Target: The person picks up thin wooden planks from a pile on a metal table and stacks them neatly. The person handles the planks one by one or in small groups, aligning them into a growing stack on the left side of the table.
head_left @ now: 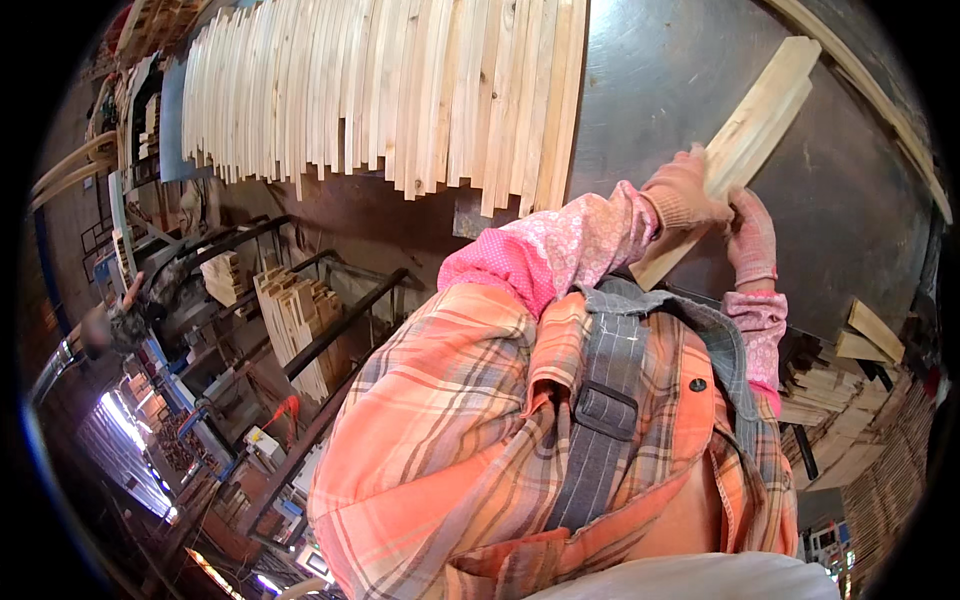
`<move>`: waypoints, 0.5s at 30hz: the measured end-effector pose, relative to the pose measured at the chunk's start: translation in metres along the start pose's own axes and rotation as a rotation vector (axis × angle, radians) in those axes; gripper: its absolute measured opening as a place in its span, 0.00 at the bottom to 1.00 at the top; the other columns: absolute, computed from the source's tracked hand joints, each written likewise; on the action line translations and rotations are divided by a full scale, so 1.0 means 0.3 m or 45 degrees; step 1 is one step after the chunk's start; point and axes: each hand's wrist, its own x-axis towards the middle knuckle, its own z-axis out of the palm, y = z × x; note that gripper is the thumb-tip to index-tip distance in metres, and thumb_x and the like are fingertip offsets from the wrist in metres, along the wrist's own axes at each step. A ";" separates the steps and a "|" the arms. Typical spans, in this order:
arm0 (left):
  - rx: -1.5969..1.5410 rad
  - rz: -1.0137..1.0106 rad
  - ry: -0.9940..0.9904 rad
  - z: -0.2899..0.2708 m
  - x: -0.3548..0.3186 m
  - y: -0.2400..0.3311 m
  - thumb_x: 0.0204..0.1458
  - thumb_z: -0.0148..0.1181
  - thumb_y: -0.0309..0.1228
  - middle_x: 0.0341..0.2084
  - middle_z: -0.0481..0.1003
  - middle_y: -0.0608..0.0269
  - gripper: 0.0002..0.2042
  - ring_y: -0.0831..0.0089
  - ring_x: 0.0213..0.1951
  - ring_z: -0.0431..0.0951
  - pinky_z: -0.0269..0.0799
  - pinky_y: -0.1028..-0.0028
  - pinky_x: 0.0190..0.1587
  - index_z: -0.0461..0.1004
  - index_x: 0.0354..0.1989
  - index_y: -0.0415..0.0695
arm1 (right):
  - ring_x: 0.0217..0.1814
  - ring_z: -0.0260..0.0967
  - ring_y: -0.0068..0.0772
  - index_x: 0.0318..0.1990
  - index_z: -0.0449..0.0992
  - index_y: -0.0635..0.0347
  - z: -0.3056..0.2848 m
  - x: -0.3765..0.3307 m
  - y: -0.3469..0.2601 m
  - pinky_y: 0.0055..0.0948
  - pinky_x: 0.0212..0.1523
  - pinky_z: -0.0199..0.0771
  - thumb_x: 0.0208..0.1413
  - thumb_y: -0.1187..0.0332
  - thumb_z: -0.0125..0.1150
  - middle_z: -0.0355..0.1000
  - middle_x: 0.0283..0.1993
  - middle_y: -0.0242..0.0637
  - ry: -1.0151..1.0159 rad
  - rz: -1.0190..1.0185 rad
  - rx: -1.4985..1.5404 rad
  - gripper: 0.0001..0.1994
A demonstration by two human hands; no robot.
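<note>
My left hand (685, 190), in a pink knit glove, grips a couple of pale wooden slats (762, 110) held together as a bundle. My right hand (752, 235), also gloved, holds the same bundle from the other side, near its lower end. The slats slant up and to the right over a grey metal table top (660, 70). My pink sleeves and orange plaid shirt fill the lower middle of the view.
A long row of several pale slats (380, 90) lies side by side across the top left. Stacks of cut wood (290, 320) stand by dark metal rails on the left. More wood pieces (860, 340) pile up at the right. Another person (130, 310) is at the far left.
</note>
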 end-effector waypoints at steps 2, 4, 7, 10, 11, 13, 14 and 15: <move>0.043 -0.083 0.037 -0.007 -0.005 -0.005 0.40 0.72 0.49 0.57 0.71 0.38 0.52 0.49 0.61 0.74 0.74 0.60 0.59 0.55 0.73 0.34 | 0.32 0.70 0.19 0.42 0.80 0.56 0.027 -0.008 -0.011 0.21 0.32 0.69 0.64 0.62 0.65 0.75 0.35 0.25 -0.147 -0.025 -0.259 0.08; -0.106 -0.103 -0.028 -0.011 0.005 -0.041 0.39 0.73 0.44 0.52 0.75 0.41 0.47 0.52 0.57 0.77 0.76 0.61 0.56 0.61 0.69 0.35 | 0.31 0.68 0.18 0.43 0.79 0.56 0.057 -0.016 -0.007 0.20 0.31 0.67 0.64 0.61 0.65 0.74 0.34 0.24 -0.113 -0.078 -0.401 0.09; -0.669 -0.159 -0.262 -0.025 0.017 -0.116 0.37 0.72 0.32 0.38 0.80 0.52 0.34 0.63 0.46 0.80 0.78 0.67 0.47 0.72 0.58 0.38 | 0.35 0.69 0.22 0.48 0.79 0.62 0.085 -0.031 0.026 0.25 0.37 0.70 0.62 0.59 0.66 0.75 0.37 0.30 -0.005 -0.051 -0.593 0.16; -1.095 -0.040 -0.347 -0.028 -0.005 -0.157 0.34 0.72 0.30 0.38 0.79 0.55 0.35 0.64 0.45 0.78 0.77 0.66 0.47 0.73 0.58 0.37 | 0.42 0.74 0.28 0.53 0.77 0.67 0.079 -0.044 0.071 0.30 0.44 0.76 0.60 0.62 0.65 0.77 0.42 0.36 -0.021 -0.015 -0.486 0.19; -1.097 0.014 -0.375 -0.033 -0.020 -0.175 0.37 0.68 0.28 0.38 0.79 0.56 0.32 0.63 0.44 0.78 0.77 0.62 0.47 0.74 0.57 0.38 | 0.43 0.75 0.30 0.53 0.77 0.67 0.070 -0.043 0.088 0.31 0.45 0.77 0.60 0.64 0.64 0.78 0.43 0.37 -0.012 -0.039 -0.363 0.18; -1.331 -0.086 -0.414 -0.038 -0.056 -0.228 0.41 0.64 0.26 0.38 0.78 0.57 0.28 0.62 0.44 0.77 0.76 0.59 0.49 0.75 0.56 0.39 | 0.46 0.77 0.32 0.53 0.77 0.68 0.049 -0.033 0.119 0.33 0.47 0.79 0.60 0.69 0.62 0.78 0.45 0.39 -0.008 -0.004 -0.207 0.16; -1.432 -0.166 -0.379 -0.051 -0.079 -0.277 0.44 0.60 0.25 0.39 0.77 0.58 0.24 0.63 0.43 0.77 0.76 0.58 0.49 0.76 0.54 0.40 | 0.47 0.78 0.34 0.52 0.78 0.68 0.036 -0.024 0.130 0.34 0.49 0.80 0.60 0.72 0.61 0.79 0.46 0.40 0.022 0.143 -0.185 0.15; -1.382 -0.239 -0.254 -0.056 -0.081 -0.318 0.48 0.59 0.27 0.39 0.78 0.60 0.18 0.65 0.42 0.78 0.76 0.60 0.51 0.77 0.50 0.40 | 0.47 0.78 0.34 0.52 0.78 0.69 0.021 -0.013 0.135 0.34 0.49 0.80 0.60 0.73 0.60 0.78 0.46 0.40 -0.110 0.015 -0.011 0.14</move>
